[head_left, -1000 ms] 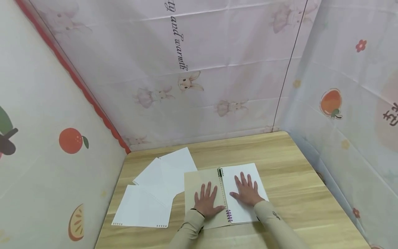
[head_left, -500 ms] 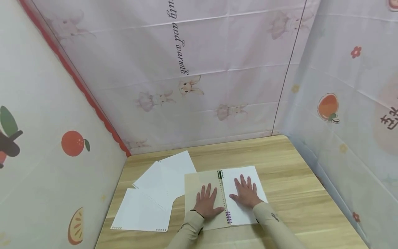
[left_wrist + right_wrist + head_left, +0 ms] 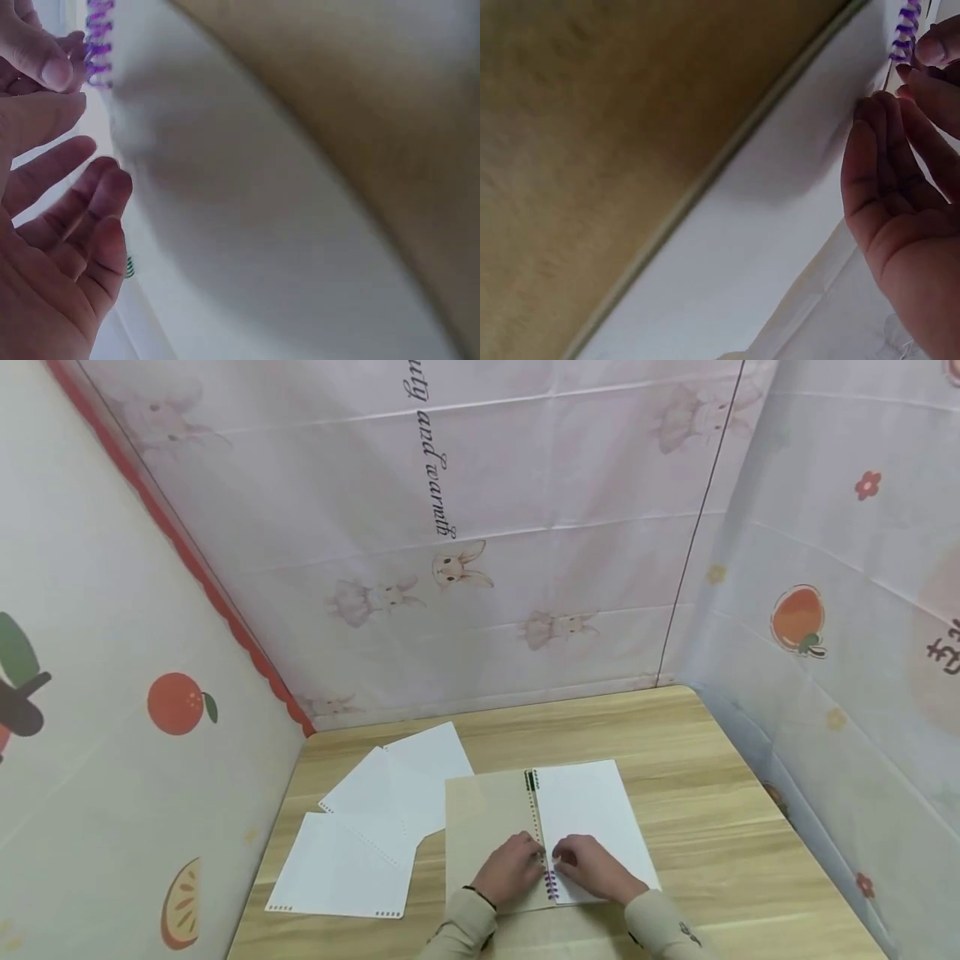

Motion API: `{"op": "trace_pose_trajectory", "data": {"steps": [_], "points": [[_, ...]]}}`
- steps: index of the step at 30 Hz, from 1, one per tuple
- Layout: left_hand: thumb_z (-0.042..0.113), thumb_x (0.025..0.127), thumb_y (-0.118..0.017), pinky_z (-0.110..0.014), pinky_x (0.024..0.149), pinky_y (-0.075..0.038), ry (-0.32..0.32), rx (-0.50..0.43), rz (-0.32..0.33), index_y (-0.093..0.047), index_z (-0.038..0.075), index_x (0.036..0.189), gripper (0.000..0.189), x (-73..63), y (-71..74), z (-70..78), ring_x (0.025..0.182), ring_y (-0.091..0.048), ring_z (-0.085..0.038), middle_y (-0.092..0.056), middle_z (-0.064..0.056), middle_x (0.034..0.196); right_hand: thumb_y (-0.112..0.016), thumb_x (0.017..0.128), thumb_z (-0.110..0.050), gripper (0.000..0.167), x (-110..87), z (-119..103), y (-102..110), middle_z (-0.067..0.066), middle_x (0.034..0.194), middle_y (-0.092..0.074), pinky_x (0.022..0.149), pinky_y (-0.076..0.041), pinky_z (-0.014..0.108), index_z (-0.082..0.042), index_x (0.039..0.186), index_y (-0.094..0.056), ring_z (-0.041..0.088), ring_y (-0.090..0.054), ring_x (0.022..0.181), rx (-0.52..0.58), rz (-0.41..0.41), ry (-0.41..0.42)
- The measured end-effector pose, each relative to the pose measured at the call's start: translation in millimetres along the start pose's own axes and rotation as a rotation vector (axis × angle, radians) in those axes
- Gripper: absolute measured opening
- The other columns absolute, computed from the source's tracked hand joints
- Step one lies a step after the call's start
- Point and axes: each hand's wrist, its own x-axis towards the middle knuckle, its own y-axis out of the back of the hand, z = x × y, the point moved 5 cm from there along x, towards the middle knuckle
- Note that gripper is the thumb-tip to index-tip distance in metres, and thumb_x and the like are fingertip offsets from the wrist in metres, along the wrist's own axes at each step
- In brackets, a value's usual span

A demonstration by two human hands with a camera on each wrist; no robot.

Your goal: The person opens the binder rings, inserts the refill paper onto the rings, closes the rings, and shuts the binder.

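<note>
An opened loose-leaf notebook lies on the table, its beige cover (image 3: pixel 480 810) on the left and white pages (image 3: pixel 596 810) on the right. Purple binding rings (image 3: pixel 551 885) run along the near end of the spine, dark green rings (image 3: pixel 532 780) along the far end. My left hand (image 3: pixel 510 868) is over the cover, fingers bent, fingertips right at the upper end of the purple rings. From the page side my right hand (image 3: pixel 596 867) faces it, thumb and forefinger drawn together there. I cannot tell whether the fingers grip a ring.
Several white punched sheets (image 3: pixel 341 864) overlap on the wooden table (image 3: pixel 720 835), left of the notebook. Printed cloth walls (image 3: pixel 495 685) enclose the table at the back and both sides.
Both hands lay flat with spread fingers, left on the cover and right on the page. They have moved in to the spine beside the purple rings, and their fingers have bent.
</note>
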Motion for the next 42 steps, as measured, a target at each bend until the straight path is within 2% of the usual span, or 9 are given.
{"op": "trace_pose_trajectory", "data": {"steps": [4,10,15,27,36,42], "points": [[0.018,0.096,-0.071,-0.016,0.068,-0.046,0.017,-0.084,-0.024,-0.077,0.012,0.106,0.013,-1.9,-7.0,0.0,0.076,-0.05,0.002,-0.064,0.006,0.089,-0.073,0.09,-0.006,0.01,-5.8,-1,-4,-0.002,0.09,-0.072,0.072,-0.053,0.026,-0.006,0.1,-0.075,0.004,-0.061,0.08,0.017,-0.018,0.045],[0.016,0.095,-0.073,-0.017,0.07,-0.047,-0.016,-0.115,-0.022,-0.078,0.014,0.098,0.007,-4.6,-8.6,1.9,0.076,-0.053,0.002,-0.065,0.008,0.085,-0.073,0.091,-0.007,0.005,-7.0,-2,-6,-0.001,0.087,-0.072,0.075,-0.055,0.026,-0.01,0.094,-0.077,0.003,-0.062,0.081,0.02,-0.019,0.106],[0.015,0.095,-0.073,-0.018,0.074,-0.049,-0.026,-0.136,-0.044,-0.077,0.014,0.098,0.004,-5.5,-8.1,2.0,0.079,-0.055,0.004,-0.065,0.009,0.086,-0.073,0.089,-0.003,0.009,-6.1,-2,-7,-0.004,0.085,-0.071,0.074,-0.054,0.025,-0.012,0.089,-0.075,0.001,-0.061,0.079,0.028,-0.021,0.123],[0.016,0.095,-0.074,-0.016,0.071,-0.048,-0.01,-0.162,-0.071,-0.076,0.013,0.097,0.004,-5.0,-10.7,0.3,0.075,-0.051,0.007,-0.064,0.009,0.084,-0.073,0.089,0.0,0.013,-4.1,-2,-13,-0.006,0.085,-0.069,0.072,-0.052,0.025,-0.013,0.087,-0.07,0.0,-0.058,0.078,0.045,-0.036,0.111],[0.016,0.094,-0.074,-0.015,0.071,-0.048,-0.066,-0.128,-0.033,-0.072,0.013,0.096,0.004,-6.7,-12.6,1.2,0.076,-0.051,0.006,-0.064,0.008,0.084,-0.072,0.087,0.001,0.017,-4.9,-4,-13,-0.004,0.085,-0.069,0.072,-0.052,0.024,-0.014,0.084,-0.067,0.0,-0.058,0.079,0.038,-0.024,0.136],[0.015,0.095,-0.072,-0.015,0.07,-0.047,-0.069,-0.141,-0.04,-0.07,0.013,0.098,0.004,-6.7,-14.3,-0.8,0.076,-0.05,0.005,-0.063,0.008,0.085,-0.071,0.087,0.002,0.018,-4.3,-8,-12,-0.006,0.085,-0.068,0.074,-0.053,0.025,-0.014,0.083,-0.066,-0.001,-0.058,0.08,-0.003,-0.006,0.181]]}}
